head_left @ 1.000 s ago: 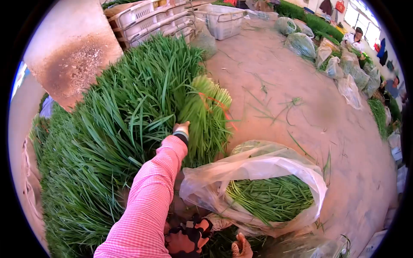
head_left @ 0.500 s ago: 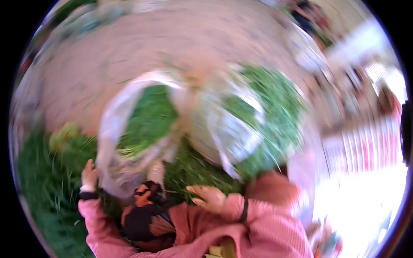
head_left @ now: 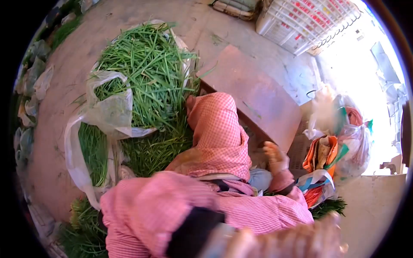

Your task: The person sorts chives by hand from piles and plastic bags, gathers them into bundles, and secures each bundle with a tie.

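Observation:
My left arm reaches across my body to the lower right. Its hand is smeared by motion, so its fingers and anything in them cannot be made out. My right hand is raised beside the low reddish-brown table, fingers stretched upward and nothing seen in them. Close to that hand lie an orange bag and a blue-and-white striped plastic bag. Left of my checked-cloth knee, long green chive-like leaves heap over a pale sack. A white plastic bag with more greens stands in front.
A white slatted crate stands at the upper right, near folded sacks. Stuffed plastic bags sit at right. Loose greens cover the floor by my legs, with more greens at lower left. Several bags line the left edge.
My view has turned to the right. My left hand has left the white bag's side and swung across my body. My right hand has moved from above the greens to beside the table.

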### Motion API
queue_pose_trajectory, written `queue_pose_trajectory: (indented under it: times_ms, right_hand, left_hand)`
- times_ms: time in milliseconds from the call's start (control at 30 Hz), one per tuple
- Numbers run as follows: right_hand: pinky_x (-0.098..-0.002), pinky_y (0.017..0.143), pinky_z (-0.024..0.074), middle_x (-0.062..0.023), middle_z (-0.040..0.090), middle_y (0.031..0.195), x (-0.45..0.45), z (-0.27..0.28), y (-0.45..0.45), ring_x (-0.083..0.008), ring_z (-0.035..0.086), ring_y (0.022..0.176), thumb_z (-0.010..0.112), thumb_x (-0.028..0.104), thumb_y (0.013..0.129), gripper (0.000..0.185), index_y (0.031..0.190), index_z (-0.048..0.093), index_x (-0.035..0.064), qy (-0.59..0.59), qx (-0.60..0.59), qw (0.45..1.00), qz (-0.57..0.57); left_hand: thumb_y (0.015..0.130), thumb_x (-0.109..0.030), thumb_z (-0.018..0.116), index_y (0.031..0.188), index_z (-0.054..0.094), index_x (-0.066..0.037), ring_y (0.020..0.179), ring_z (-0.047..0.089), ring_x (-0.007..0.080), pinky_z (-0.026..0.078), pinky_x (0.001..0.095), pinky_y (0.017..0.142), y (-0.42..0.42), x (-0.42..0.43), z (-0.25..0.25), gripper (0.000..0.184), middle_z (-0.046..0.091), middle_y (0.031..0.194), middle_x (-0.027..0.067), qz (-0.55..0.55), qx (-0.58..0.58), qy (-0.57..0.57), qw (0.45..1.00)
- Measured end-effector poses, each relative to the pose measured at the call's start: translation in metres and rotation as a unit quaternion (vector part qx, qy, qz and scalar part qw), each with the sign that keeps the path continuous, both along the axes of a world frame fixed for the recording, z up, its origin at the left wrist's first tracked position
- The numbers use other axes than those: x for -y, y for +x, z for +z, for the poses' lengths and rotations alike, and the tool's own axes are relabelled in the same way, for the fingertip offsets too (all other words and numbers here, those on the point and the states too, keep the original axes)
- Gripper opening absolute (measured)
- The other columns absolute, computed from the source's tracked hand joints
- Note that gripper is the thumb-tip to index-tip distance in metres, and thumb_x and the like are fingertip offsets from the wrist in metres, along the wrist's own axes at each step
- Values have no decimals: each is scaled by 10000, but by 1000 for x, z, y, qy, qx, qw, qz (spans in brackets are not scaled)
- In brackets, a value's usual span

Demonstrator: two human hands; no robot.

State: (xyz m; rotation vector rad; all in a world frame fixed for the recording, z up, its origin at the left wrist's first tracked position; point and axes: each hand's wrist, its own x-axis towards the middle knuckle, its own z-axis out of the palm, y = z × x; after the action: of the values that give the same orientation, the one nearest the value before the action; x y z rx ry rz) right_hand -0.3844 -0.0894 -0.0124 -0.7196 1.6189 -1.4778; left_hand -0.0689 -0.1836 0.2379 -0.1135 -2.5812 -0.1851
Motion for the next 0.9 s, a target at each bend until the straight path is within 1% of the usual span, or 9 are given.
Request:
queue_pose_trajectory:
  times_ms: [33, 133, 267, 333, 500, 567, 700, 800, 900]
  right_hand:
    - [-199, 687, 456, -60, 609, 888, -27, -8, -30, -109, 561, 756, 570, 32, 791, 210, 1000, 586, 11, 32, -130, 990, -54]
    - [-181, 570, 424, -28, 592, 816, -129, -58, -128, -64, 510, 641, 513, 92, 842, 212, 1034, 556, 15, 150, -182, 950, -204]
    - [-207, 434, 433, -69, 602, 819, -207, -88, -149, -104, 537, 547, 445, 58, 866, 195, 1031, 547, 35, 300, -97, 884, -345]
    - [-210, 393, 426, -64, 601, 692, -215, -108, -129, -117, 521, 465, 440, 75, 870, 188, 1016, 550, 30, 266, -57, 878, -393]
    - [-211, 442, 445, -39, 611, 843, -201, -153, -106, -115, 573, 595, 548, 93, 825, 185, 998, 576, 34, 293, 3, 903, -314]
    - [-211, 510, 459, -45, 609, 865, -188, -150, -105, -115, 578, 647, 568, 80, 809, 205, 1007, 575, 27, 315, -6, 906, -282]
    - [-216, 685, 457, -59, 600, 922, -181, -218, -138, -151, 579, 792, 568, 48, 799, 236, 1032, 562, 14, 358, -122, 911, -166]
    - [-224, 768, 426, -65, 596, 954, -157, -206, -145, -162, 561, 865, 553, 20, 796, 260, 1054, 545, -3, 446, -125, 880, -108]
    - [-310, 799, 437, -126, 594, 981, -126, -158, -129, -242, 576, 883, 578, 114, 765, 258, 1021, 581, 82, 412, -342, 844, 19]
  left_hand:
    - [805, -243, 530, 926, 606, -58, 829, 557, 195, 449, 329, 746, -12, -3, -1, 234, 578, 897, 70, -13, 17, -1, 1000]
    - [800, -241, 539, 918, 605, -53, 822, 559, 190, 449, 321, 745, -47, -9, -4, 232, 580, 884, 70, -50, 50, -4, 997]
    - [793, -239, 550, 907, 605, -46, 813, 561, 183, 449, 311, 743, -80, -13, -9, 231, 582, 866, 70, -81, 78, 4, 994]
    - [790, -238, 556, 901, 604, -42, 809, 562, 179, 449, 306, 742, -93, -14, -12, 230, 583, 857, 70, -88, 90, 12, 992]
    - [781, -235, 571, 887, 603, -34, 798, 566, 171, 449, 293, 739, -114, -4, -21, 230, 586, 834, 70, -22, 105, 91, 990]
    - [778, -234, 576, 882, 603, -30, 794, 567, 167, 449, 288, 738, -107, 20, -35, 230, 588, 825, 70, 133, 126, 208, 961]
    - [798, -250, 583, 1162, 502, -45, 923, 510, 105, 356, 253, 864, -28, 72, -80, 425, 586, 979, 44, 433, 28, 522, 734]
    - [814, -212, 562, 1185, 478, -34, 926, 507, 102, 360, 247, 861, 65, 89, -101, 420, 571, 994, 42, 516, 16, 472, 714]
    - [830, -168, 529, 1186, 475, -23, 928, 514, 113, 367, 249, 869, 109, 80, -99, 388, 551, 1050, 54, 559, -11, 471, 682]
